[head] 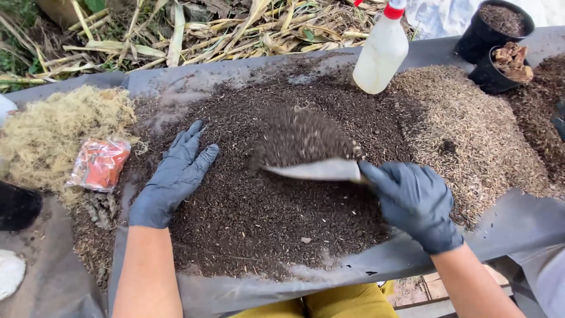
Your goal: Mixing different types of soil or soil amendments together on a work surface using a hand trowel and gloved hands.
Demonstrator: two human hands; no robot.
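My right hand [415, 203], in a dark glove, grips a metal trowel [315, 169] whose blade carries a heap of dark potting mix, blurred with motion. It hovers over the wide pile of dark soil mix [259, 224] spread on a grey sheet [518, 227]. My left hand [173, 176], also gloved, lies flat with fingers spread on the left part of the same pile, holding nothing.
A white spray bottle [381, 50] with a red cap stands behind the pile. Tan husks [471, 132] lie to the right, two black pots [497, 38] beyond them. Pale moss [56, 135] and an orange packet [99, 164] sit at left. Dry stalks lie behind.
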